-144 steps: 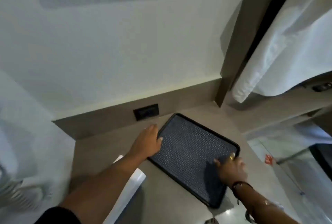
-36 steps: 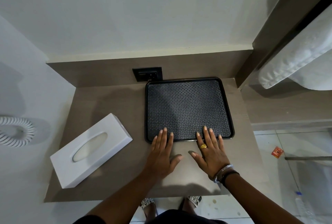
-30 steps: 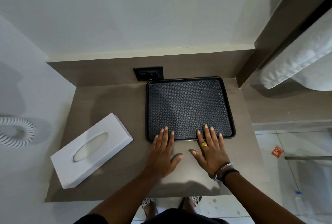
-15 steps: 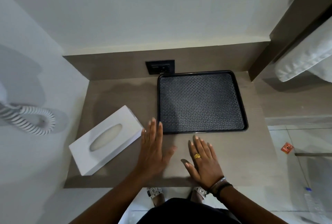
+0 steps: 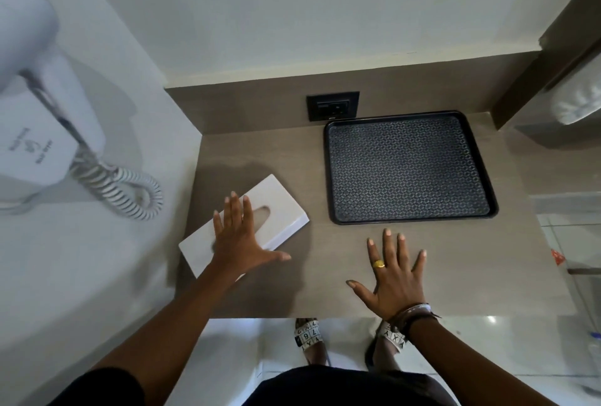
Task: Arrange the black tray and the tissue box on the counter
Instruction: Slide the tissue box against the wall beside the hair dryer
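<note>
The black tray (image 5: 408, 166) lies flat and squared against the back right of the grey counter (image 5: 471, 269), just below the wall socket. The white tissue box (image 5: 286, 210) sits askew at the counter's left side, one end pointing back right. My left hand (image 5: 242, 236) is spread over the box's middle, fingers apart, covering part of its oval slot. Whether the palm touches the box I cannot tell. My right hand (image 5: 395, 278) is spread flat over the bare counter in front of the tray, clear of its rim.
A black wall socket (image 5: 332, 105) sits in the backsplash behind the tray. A white wall-mounted hair dryer (image 5: 35, 106) with a coiled cord (image 5: 120, 191) hangs on the left wall. White towels (image 5: 575, 100) are on a shelf at right. My sandalled feet stand below the counter's front edge.
Both hands have come off the tray's near edge. My left hand slid left onto the tissue box; my right hand drew back over the counter. The camera view swung left.
</note>
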Available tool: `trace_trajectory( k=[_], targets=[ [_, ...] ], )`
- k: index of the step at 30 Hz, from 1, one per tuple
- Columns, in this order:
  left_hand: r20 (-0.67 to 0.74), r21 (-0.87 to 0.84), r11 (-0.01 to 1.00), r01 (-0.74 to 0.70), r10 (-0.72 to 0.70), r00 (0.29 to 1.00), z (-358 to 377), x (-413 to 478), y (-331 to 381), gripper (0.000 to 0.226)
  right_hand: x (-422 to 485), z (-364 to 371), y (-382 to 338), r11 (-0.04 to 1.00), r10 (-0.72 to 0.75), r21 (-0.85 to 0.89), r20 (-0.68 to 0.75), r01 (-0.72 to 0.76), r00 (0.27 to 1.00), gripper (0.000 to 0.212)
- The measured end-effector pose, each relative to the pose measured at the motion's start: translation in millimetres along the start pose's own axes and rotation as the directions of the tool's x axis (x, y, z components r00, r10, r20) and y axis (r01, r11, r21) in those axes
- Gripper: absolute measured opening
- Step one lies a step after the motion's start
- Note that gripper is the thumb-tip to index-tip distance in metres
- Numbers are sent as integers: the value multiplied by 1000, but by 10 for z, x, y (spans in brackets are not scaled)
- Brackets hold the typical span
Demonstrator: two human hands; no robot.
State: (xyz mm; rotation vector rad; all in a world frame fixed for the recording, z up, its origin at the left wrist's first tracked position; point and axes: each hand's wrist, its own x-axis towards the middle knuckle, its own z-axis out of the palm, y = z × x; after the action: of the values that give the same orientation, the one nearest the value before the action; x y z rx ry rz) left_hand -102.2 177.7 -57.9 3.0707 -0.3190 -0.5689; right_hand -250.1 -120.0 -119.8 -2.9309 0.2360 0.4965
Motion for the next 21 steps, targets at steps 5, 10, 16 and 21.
trace_trajectory(
  k=[5,10,16,21],
  targets=[
    [49,-9,1000,-4,5,999,25,95,-164,165,5,-21,-28,999,13,-34,1,-13,1000,99],
    [113,-22,998,-64,66,991,-65,198,-333,163,-1,-27,-33,999,12,-44,-6,-12,1000,99],
    [54,-35,999,-26,28,998,-81,162,-230,152,5,-16,-15,999,7,-53,-39,-9,999,98],
    [25,-112,993,43,-40,999,-180,168,-223,148,-6,3,-42,999,3,-38,-34,-4,999,97]
  ],
)
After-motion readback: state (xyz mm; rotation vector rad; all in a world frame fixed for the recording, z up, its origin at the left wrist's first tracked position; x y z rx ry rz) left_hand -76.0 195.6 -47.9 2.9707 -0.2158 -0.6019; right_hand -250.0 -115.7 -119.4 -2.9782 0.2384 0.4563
